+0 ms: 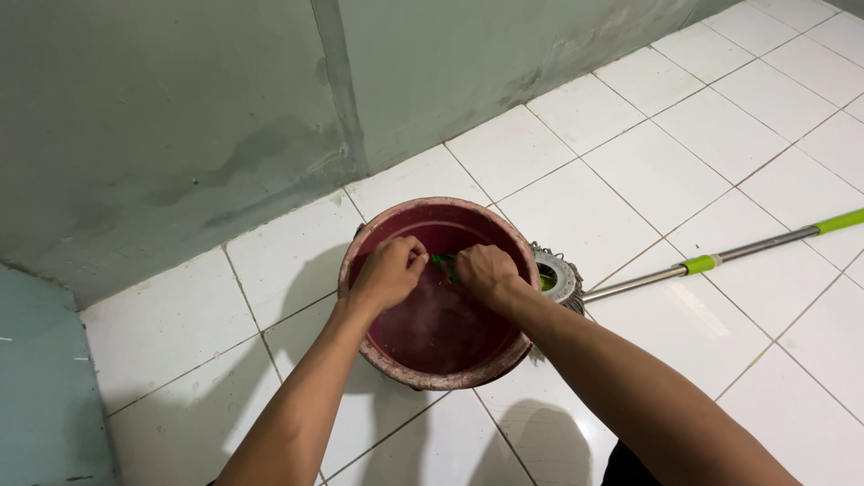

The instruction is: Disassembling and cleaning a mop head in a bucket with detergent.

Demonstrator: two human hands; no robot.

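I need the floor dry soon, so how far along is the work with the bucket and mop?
Done: the mop lies on the white tile floor behind the dark red bucket, its handle stretched to the right. In hand: the left hand and right hand meet over the bucket, fingers closed on a small green item. Left: the tiles look dry; no wet streaks show.

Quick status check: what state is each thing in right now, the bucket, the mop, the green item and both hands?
Bucket: upright on the tiled floor, open, dark red; whether it holds water is unclear.
Mop: lying flat on the floor, its head beside the bucket.
Green item: small, pinched between both hands over the bucket; its kind is unclear.
Left hand: closed on the green item.
Right hand: closed on the green item.
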